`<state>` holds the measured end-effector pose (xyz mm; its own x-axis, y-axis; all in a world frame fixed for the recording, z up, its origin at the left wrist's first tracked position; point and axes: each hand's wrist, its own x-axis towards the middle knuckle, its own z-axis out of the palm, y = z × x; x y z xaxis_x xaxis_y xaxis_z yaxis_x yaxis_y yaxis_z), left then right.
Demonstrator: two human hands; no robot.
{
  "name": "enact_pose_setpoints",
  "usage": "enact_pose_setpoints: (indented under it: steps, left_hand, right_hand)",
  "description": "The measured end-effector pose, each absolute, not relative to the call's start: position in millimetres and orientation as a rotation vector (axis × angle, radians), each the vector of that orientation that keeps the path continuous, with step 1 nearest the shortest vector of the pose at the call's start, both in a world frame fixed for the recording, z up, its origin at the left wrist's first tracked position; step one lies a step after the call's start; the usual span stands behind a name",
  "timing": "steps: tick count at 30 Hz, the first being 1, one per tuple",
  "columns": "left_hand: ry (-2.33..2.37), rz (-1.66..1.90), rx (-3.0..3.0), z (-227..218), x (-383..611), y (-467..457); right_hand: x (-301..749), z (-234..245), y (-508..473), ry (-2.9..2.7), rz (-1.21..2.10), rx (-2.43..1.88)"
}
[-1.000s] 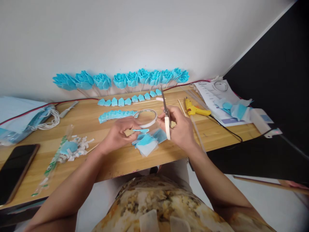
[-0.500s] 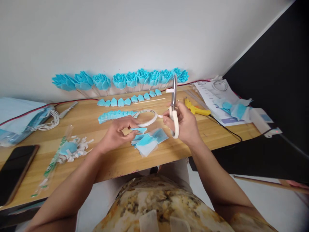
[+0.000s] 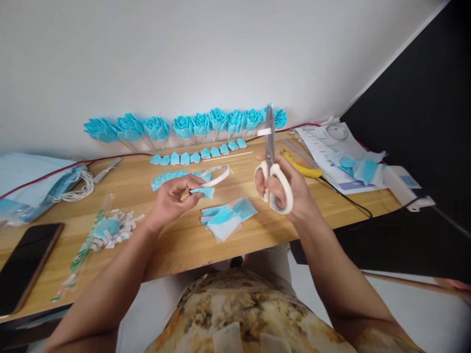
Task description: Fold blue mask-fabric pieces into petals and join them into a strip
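Note:
Closed around a roll of white tape (image 3: 220,177) and a small folded blue piece (image 3: 204,192) is my left hand (image 3: 175,198), over the middle of the table. My right hand (image 3: 285,186) grips white-handled scissors (image 3: 280,189), blades pointing up. A short strip of white tape (image 3: 264,132) clings to the blades. Below and between the hands lies a stack of thin blue and white sheets (image 3: 228,218). Behind my left hand are a row of overlapping blue pieces (image 3: 176,178) and a row of separate folded blue pieces (image 3: 195,157).
Blue fabric flowers on sticks (image 3: 184,126) lean along the wall. A yellow glue gun (image 3: 303,169) with a black cord rests at right, near papers (image 3: 331,147). At left are a phone (image 3: 31,264), paper scraps (image 3: 127,225), white cord (image 3: 79,184) and a bag of blue sheets (image 3: 33,171).
My hands have moved apart. The tape strip that ran from the roll toward my right hand no longer spans between them. The scissors have turned, showing both handle loops.

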<state>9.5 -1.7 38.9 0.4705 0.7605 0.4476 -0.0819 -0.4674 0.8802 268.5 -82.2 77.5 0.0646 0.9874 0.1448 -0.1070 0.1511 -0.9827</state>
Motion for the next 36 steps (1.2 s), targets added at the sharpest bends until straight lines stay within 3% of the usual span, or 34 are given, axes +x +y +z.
enact_pose_setpoints:
  steps: [12,36]
  left_hand:
    - [0.676,1.193,1.471,35.6,6.8,3.0]
    - [0.492,1.153,1.526,33.8,7.3,3.6]
  right_hand:
    - [252.0,47.6,-115.0,-1.071,1.825,-0.429]
    - [233.2,40.5,-95.3,-0.649,2.107,-0.212]
